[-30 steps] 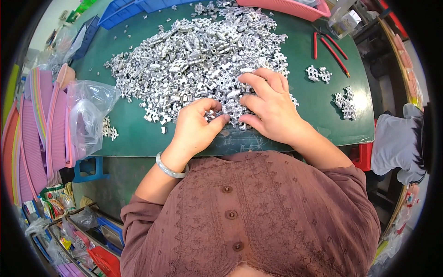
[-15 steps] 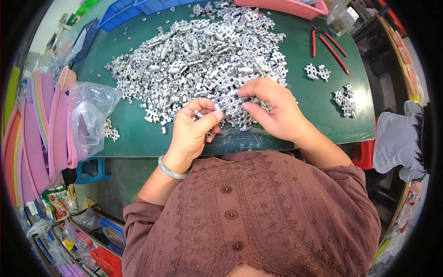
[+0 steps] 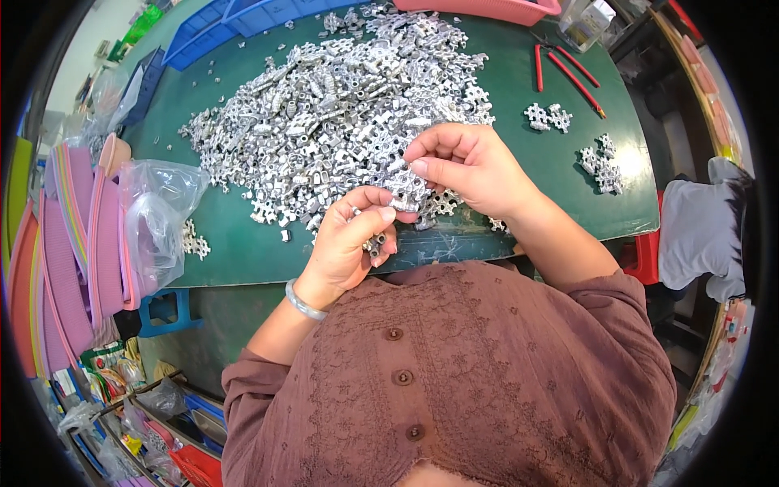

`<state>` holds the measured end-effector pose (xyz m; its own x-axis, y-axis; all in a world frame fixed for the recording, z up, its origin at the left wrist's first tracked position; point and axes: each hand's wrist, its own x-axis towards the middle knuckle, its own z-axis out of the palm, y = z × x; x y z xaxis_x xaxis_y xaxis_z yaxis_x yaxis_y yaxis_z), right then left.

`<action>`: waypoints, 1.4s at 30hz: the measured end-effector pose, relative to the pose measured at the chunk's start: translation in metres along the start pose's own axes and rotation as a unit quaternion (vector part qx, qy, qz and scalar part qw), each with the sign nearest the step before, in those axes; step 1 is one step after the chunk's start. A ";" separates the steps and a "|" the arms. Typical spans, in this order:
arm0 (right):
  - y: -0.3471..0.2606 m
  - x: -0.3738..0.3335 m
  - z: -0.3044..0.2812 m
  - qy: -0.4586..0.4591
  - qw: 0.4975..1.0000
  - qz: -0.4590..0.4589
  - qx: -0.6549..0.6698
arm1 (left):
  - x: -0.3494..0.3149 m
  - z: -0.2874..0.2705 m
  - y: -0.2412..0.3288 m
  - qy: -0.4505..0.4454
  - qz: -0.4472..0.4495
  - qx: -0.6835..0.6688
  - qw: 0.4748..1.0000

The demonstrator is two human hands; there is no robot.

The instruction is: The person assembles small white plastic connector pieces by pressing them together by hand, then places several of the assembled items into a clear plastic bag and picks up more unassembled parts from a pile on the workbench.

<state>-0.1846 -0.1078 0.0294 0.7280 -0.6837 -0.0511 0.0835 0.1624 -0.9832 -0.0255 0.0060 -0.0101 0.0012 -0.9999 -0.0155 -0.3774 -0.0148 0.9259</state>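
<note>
Several metal parts (image 3: 374, 243) — held in left hand (image 3: 345, 235).

Workshop, heaped metal parts (image 3: 324, 105), red-handled pliers (image 3: 539, 69), blue bins (image 3: 268, 19)

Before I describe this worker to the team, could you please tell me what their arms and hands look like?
The ungloved left hand has a smooth, pale greyish bangle at its wrist; the right hand, also ungloved, shows no wristwear. Brown sleeves end well above the wrists.
</note>
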 end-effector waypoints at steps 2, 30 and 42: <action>0.002 0.000 -0.001 0.002 1.000 -0.002 0.001 | 0.000 -0.001 0.003 0.002 -0.007 -0.064 0.998; 0.005 -0.001 -0.011 -0.048 0.977 -0.197 -0.063 | 0.007 0.010 0.030 0.053 -0.148 -0.487 0.859; -0.001 -0.005 -0.009 -0.050 0.997 0.002 0.052 | 0.006 0.015 0.033 0.069 -0.079 -0.360 0.927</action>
<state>-0.1940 -0.1109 0.0291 0.7928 -0.6087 -0.0317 0.1467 0.2411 -0.9594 -0.0523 -0.0008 0.0147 0.1419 -0.9751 -0.1702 0.3529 -0.1108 0.9291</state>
